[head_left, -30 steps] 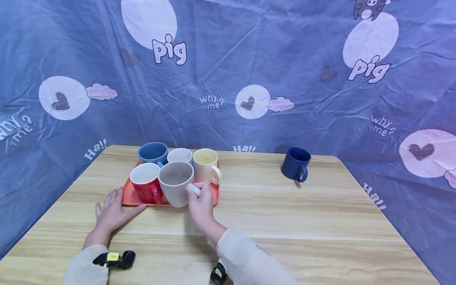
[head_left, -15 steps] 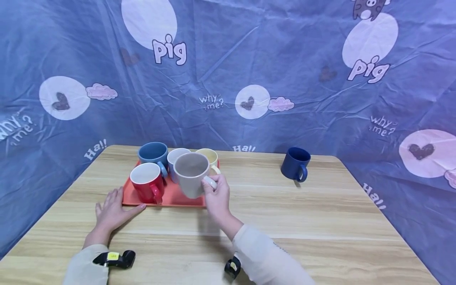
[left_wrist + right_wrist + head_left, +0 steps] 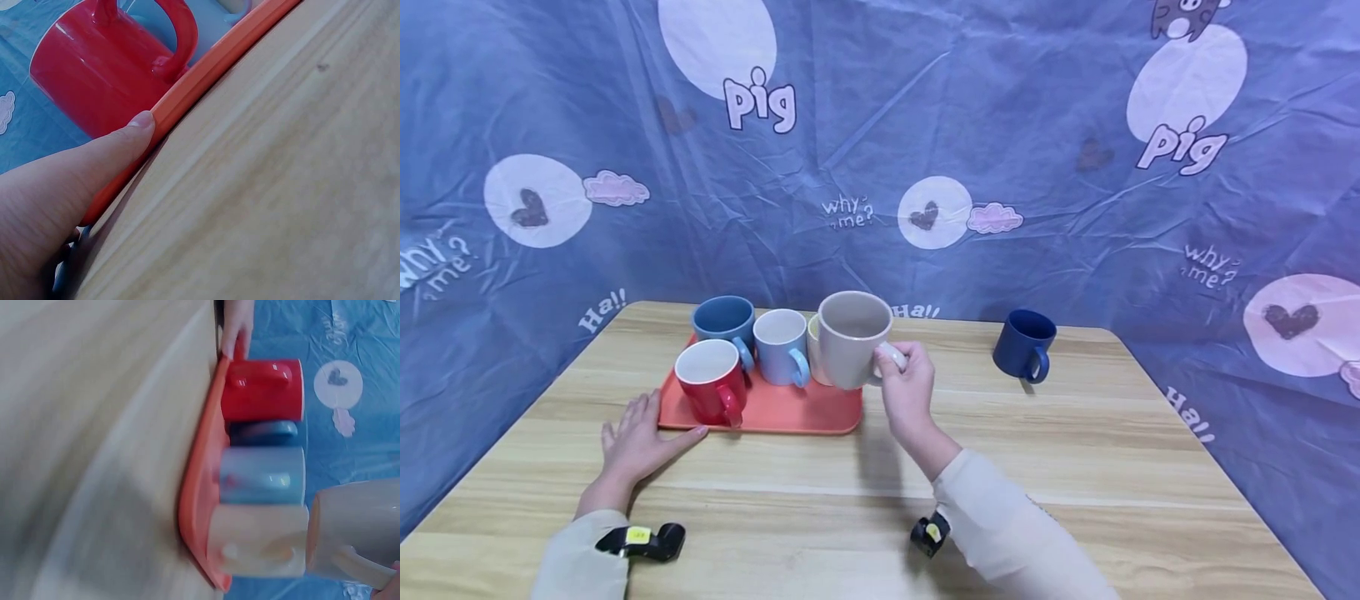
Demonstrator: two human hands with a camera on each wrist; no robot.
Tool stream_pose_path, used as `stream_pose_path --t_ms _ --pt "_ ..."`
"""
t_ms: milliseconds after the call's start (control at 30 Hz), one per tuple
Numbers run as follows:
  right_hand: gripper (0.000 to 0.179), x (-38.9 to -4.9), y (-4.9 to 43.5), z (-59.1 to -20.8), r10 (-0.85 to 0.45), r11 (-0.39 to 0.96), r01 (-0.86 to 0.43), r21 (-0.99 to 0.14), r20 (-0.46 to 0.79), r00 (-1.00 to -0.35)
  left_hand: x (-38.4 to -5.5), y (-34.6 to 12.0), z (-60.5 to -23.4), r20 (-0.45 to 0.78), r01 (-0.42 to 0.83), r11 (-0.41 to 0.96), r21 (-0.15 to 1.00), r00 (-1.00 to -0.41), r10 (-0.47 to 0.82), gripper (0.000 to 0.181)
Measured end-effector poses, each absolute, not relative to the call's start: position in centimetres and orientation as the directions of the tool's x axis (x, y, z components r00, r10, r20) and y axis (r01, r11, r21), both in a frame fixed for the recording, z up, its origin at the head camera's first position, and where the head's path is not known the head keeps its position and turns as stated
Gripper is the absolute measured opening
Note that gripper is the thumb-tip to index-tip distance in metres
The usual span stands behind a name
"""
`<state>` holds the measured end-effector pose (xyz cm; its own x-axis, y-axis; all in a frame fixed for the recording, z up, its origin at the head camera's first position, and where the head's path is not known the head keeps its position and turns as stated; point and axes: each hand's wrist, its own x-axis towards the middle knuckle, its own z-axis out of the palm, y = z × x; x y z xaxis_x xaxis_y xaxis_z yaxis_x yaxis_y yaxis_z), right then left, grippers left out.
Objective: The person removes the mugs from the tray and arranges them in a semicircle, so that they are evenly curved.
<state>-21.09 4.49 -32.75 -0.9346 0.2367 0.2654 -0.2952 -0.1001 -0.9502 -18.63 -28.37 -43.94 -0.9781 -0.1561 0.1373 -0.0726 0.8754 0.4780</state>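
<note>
My right hand grips the handle of a grey mug, raised over the right end of an orange-red tray. In the right wrist view the grey mug is clear of the tray, beside a cream mug. My left hand is spread at the tray's front left corner, its thumb touching the front rim, as the left wrist view also shows. Standing on the tray are a red mug, a light blue mug, and a darker blue mug behind. The grey mug partly covers the cream one in the head view.
A navy mug stands alone at the back right of the wooden table. Blue printed cloth hangs behind the table and along its sides.
My right hand has carried the grey mug up and to the right, away from beside the red mug. More of the light blue mug and tray front now shows. My left hand stays put.
</note>
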Motion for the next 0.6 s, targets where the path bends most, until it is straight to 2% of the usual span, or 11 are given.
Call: stream_pose_path --t_ms 300,600 --pt "0.011 -22.9 8.0 -31.9 0.332 -0.009 -0.346 -0.938 0.324 -0.886 -18.7 -28.3 -43.9 0.140 -0.074 0.875 0.478 -0.977 -0.159 0.109" --pt "0.011 -24.5 11.6 -32.8 0.451 0.037 -0.335 -0.941 0.315 -0.835 -18.6 -28.3 -43.9 0.131 -0.076 0.873 0.481 -0.979 -0.157 0.109"
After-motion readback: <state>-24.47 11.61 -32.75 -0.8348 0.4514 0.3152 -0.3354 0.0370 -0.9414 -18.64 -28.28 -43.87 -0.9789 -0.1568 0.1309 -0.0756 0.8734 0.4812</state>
